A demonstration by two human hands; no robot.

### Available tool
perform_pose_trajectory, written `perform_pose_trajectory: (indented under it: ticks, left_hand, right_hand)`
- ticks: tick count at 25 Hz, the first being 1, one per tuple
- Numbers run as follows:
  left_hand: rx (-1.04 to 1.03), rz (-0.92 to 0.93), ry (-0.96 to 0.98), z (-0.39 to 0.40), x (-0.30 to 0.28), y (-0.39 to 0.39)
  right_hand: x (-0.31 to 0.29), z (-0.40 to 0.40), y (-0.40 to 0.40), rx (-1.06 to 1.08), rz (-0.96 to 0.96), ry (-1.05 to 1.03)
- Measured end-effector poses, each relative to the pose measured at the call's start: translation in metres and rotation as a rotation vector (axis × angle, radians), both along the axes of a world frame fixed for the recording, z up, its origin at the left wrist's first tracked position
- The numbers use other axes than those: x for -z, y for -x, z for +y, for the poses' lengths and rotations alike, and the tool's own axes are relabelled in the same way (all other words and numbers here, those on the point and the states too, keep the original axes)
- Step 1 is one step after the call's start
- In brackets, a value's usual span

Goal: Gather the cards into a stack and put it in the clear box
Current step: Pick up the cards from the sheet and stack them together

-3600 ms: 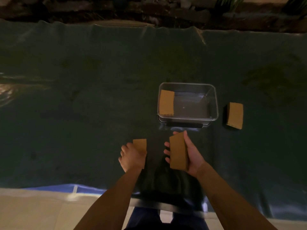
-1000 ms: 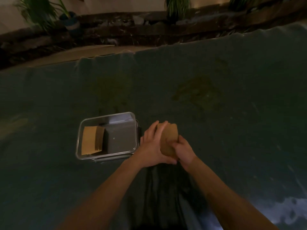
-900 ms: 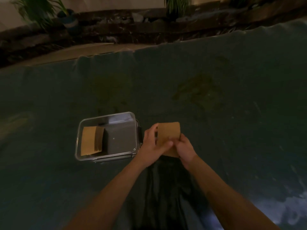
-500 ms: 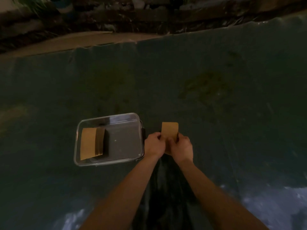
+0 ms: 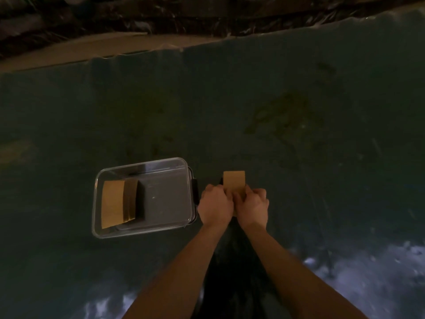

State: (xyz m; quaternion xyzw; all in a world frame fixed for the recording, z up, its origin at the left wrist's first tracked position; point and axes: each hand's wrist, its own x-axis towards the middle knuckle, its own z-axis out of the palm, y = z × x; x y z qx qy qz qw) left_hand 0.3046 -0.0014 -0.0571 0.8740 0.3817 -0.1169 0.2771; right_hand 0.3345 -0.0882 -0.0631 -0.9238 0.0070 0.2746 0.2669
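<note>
A stack of tan cards (image 5: 234,182) stands on the dark mat just right of the clear box (image 5: 187,162). My left hand (image 5: 215,207) grips its left side and my right hand (image 5: 254,207) grips its right side; the lower part of the stack is hidden behind my fingers. Inside the clear box, at its left end, another stack of tan cards (image 5: 112,207) leans against the wall. The box's dark latch (image 5: 195,191) sits close to my left hand.
The dark green mat (image 5: 299,134) covers the ground all around. Its far edge meets a pale strip (image 5: 103,49) and dark rocks beyond. Shiny wrinkled sheeting (image 5: 368,272) lies at the near right.
Both hands brought the loose cards together beside the box and squared them into one stack. The stack now stands lower, against the mat, with fingers closed on both sides.
</note>
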Motion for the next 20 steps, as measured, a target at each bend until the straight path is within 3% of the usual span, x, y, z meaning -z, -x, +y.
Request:
perform_pose_trajectory:
  ticks: [3,9,12,15,17,20]
  left_hand:
    - [-0.004,0.018,-0.008,-0.005,-0.003,0.0]
    - [-0.174,0.087,0.271,-0.006,0.003,-0.012]
    - [-0.344,0.03,0.529,0.004,0.003,-0.013]
    - [-0.458,0.017,0.748,0.014,-0.004,-0.007]
    - [-0.433,-0.004,0.805,0.013,-0.009,0.003]
    - [-0.252,-0.147,0.697,0.001,-0.018,0.02]
  right_hand:
    - [0.007,0.003,0.002,0.066,0.019,-0.048]
    - [0.01,0.002,-0.014,0.247,0.208,-0.21]
    - [0.003,0.002,-0.023,0.434,0.424,-0.344]
    - [-0.002,0.002,-0.024,0.446,0.541,-0.448]
    - [0.001,0.0,-0.018,0.435,0.574,-0.484]
    - [-0.009,0.001,-0.005,0.466,0.561,-0.553]
